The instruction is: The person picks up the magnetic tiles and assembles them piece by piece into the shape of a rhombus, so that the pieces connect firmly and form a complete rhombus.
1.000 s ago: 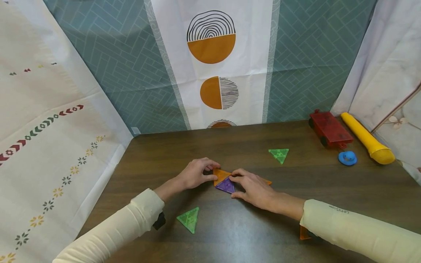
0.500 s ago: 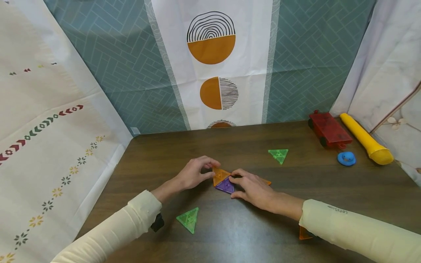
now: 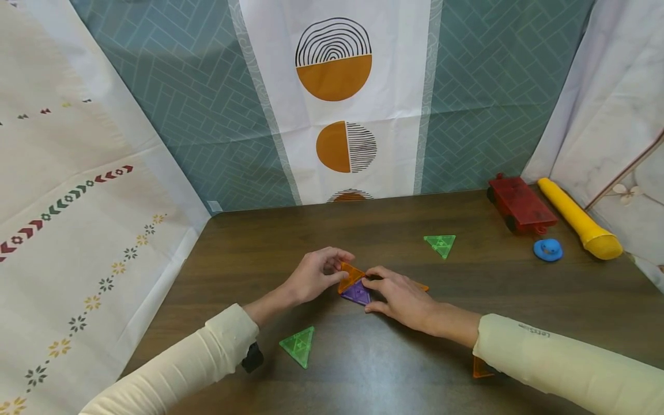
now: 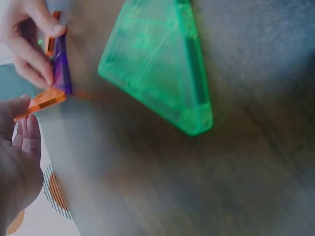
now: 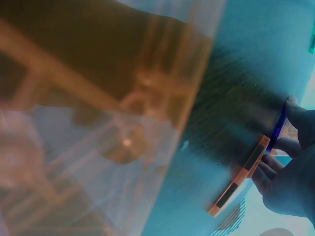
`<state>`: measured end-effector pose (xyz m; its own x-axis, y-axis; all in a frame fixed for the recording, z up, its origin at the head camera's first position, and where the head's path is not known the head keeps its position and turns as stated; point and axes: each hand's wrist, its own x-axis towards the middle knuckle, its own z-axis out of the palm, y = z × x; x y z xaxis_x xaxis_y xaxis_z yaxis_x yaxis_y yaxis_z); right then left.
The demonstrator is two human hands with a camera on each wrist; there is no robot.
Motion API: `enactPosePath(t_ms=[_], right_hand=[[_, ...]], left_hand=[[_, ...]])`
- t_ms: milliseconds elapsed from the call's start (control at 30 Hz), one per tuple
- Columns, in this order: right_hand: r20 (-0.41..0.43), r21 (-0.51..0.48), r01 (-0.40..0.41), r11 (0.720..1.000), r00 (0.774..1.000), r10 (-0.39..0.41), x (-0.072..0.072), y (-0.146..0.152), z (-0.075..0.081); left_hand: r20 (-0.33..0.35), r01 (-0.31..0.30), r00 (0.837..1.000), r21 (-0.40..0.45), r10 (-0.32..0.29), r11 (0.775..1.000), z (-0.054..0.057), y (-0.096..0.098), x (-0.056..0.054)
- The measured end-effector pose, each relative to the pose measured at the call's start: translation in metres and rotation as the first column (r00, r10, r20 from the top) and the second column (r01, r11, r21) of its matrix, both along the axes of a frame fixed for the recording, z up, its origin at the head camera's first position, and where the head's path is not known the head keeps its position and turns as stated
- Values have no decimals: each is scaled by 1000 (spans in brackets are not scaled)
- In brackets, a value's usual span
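1. Orange tri tile (image 3: 354,275): translucent, pinched in L hand (image 3: 317,275), tilted up, edge meets purple.
2. Purple tri tile (image 3: 357,293): lies flat, held by R hand (image 3: 400,297).
3. 2nd orange tile (image 3: 422,286): mostly hidden behind R hand.

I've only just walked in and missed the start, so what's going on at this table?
Someone is handling see-through triangular tiles on a table. The left hand pinches an orange tile, which looks tilted up beside the purple tile that the right hand holds at the tabletop. Another orange tile shows partly behind the right hand. A near green tile and a far green tile lie apart from the rest, with neither hand on them.
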<state>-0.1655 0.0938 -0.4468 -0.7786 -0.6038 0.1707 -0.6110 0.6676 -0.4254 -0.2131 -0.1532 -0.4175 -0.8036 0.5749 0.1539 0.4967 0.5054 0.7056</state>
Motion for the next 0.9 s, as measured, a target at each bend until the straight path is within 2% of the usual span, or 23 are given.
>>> enactPosePath(t_ms=[133,233,500,900], right_hand=[[26,3,14,1000,1000,-14,0,0,1],[35,-3,21,1000,999,-21,1,0,1],[9,-14,14,1000,1000,-14,1,1,0],[43,-18,32,999,999,-32,0,0,-1]], left_hand=[[49,18,999,-62,-15,998,-3,2,4],[59,18,998,-89,-13,996,-4,3,7],[-10,-7,1000,-149,6,989,-5,5,12],[-17,-12,1000,-145,10,989,-5,4,13]])
